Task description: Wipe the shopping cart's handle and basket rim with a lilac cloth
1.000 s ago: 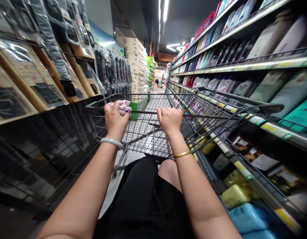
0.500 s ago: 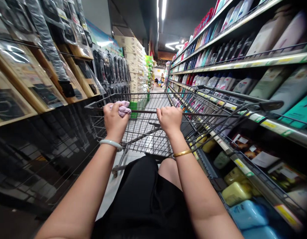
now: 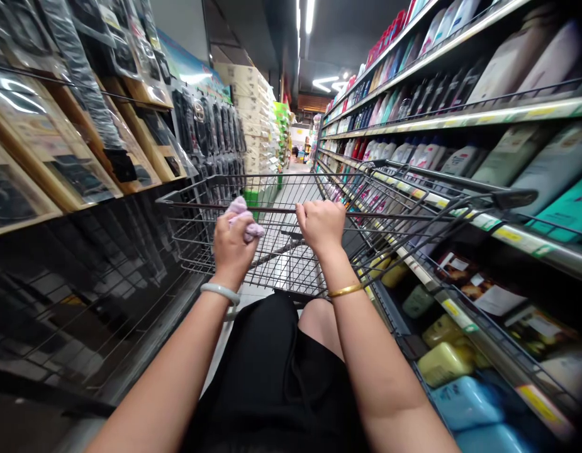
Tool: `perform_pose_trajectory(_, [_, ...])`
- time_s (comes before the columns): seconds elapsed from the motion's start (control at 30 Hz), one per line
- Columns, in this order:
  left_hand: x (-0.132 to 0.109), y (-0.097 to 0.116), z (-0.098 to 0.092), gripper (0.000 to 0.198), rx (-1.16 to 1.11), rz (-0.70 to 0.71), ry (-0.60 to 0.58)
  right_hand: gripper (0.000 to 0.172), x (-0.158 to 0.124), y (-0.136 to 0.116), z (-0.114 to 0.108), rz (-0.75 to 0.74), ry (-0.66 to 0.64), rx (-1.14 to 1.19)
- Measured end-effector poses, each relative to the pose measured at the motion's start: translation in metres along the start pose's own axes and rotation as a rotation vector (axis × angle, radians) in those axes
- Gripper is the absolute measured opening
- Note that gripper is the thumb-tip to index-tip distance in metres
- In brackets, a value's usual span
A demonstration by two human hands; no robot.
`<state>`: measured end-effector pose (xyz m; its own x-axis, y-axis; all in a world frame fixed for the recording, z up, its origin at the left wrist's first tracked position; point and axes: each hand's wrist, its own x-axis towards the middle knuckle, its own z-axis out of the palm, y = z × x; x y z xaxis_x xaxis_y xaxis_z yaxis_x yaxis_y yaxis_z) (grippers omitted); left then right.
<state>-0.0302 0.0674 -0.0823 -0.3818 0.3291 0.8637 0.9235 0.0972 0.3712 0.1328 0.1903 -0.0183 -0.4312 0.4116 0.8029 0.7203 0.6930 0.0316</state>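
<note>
My right hand point(image 3: 321, 226) is wrapped round the top rail of a dark wire shopping cart point(image 3: 295, 258), a gold bangle on its wrist. My left hand point(image 3: 234, 245), with a pale bangle, is closed on a crumpled pinkish-purple cloth point(image 3: 246, 219) that pokes out above and beside the fingers. It sits just on the near side of the cart's rim, and I cannot tell if it touches the wire. Through the mesh the tiled floor shows.
On the right, long shelves point(image 3: 460, 116) of bottles run close beside the cart. Packaged goods point(image 3: 83, 157) hang on the left. Further down the aisle stand stacked cartons point(image 3: 255, 119) and a green display point(image 3: 282, 126).
My left hand has come off the cart's top rail, moving right and slightly down with the cloth still in it. The right hand keeps its grip on the rail.
</note>
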Motion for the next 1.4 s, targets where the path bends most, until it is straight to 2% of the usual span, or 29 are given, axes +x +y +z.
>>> perform_pose_trajectory(0.07, [0.002,-0.005,-0.002,0.031,-0.026,-0.112,0.083,0.051,0.0,0.0,0.0,0.005,0.0,0.006])
perform_pose_trajectory(0.27, [0.006,-0.006,0.001,0.05,-0.074,-0.234,0.187,0.052,0.0,-0.001,0.0,0.01,0.001,0.009])
perform_pose_trajectory(0.4, [0.004,-0.011,0.003,0.045,-0.106,-0.329,0.201,0.052,0.0,-0.001,-0.001,0.004,-0.001,0.01])
perform_pose_trajectory(0.5, [-0.005,0.001,0.006,0.038,-0.117,-0.264,0.146,0.051,0.0,0.0,0.0,0.007,0.01,0.01])
perform_pose_trajectory(0.57, [-0.012,0.018,0.009,0.034,-0.157,-0.186,0.046,0.05,-0.001,0.0,0.0,0.01,0.016,0.01])
perform_pose_trajectory(0.67, [-0.02,0.044,0.015,0.03,-0.218,0.001,-0.14,0.049,-0.001,-0.001,-0.001,0.012,0.013,0.001])
perform_pose_trajectory(0.7, [-0.02,0.049,0.016,0.03,-0.222,0.052,-0.168,0.049,0.0,-0.001,-0.002,0.01,0.007,-0.002])
perform_pose_trajectory(0.77, [-0.015,0.049,0.015,0.029,-0.204,0.065,-0.134,0.049,0.0,-0.001,-0.003,0.004,-0.009,-0.003])
perform_pose_trajectory(0.87, [-0.002,0.028,0.009,0.028,-0.133,-0.101,0.039,0.051,0.0,-0.001,-0.004,-0.002,-0.028,0.004])
perform_pose_trajectory(0.97, [0.005,0.007,0.002,0.03,-0.067,-0.193,0.097,0.052,0.0,0.0,-0.002,0.01,-0.027,0.015])
perform_pose_trajectory(1.07, [-0.002,0.008,0.001,0.031,-0.041,-0.174,0.035,0.051,0.0,-0.001,0.0,0.022,-0.015,0.025])
perform_pose_trajectory(1.17, [-0.02,0.027,0.01,0.032,-0.092,-0.102,-0.057,0.05,0.0,-0.001,0.0,0.017,0.001,0.028])
perform_pose_trajectory(1.3, [-0.042,0.046,0.02,0.031,-0.205,0.048,-0.249,0.048,0.0,-0.001,-0.003,0.009,-0.003,0.02])
perform_pose_trajectory(1.33, [-0.043,0.044,0.02,0.03,-0.211,0.054,-0.261,0.048,0.0,-0.001,-0.003,0.009,-0.008,0.016])
perform_pose_trajectory(1.4, [-0.038,0.034,0.017,0.028,-0.198,-0.013,-0.196,0.048,-0.001,0.0,-0.004,0.009,-0.015,0.01])
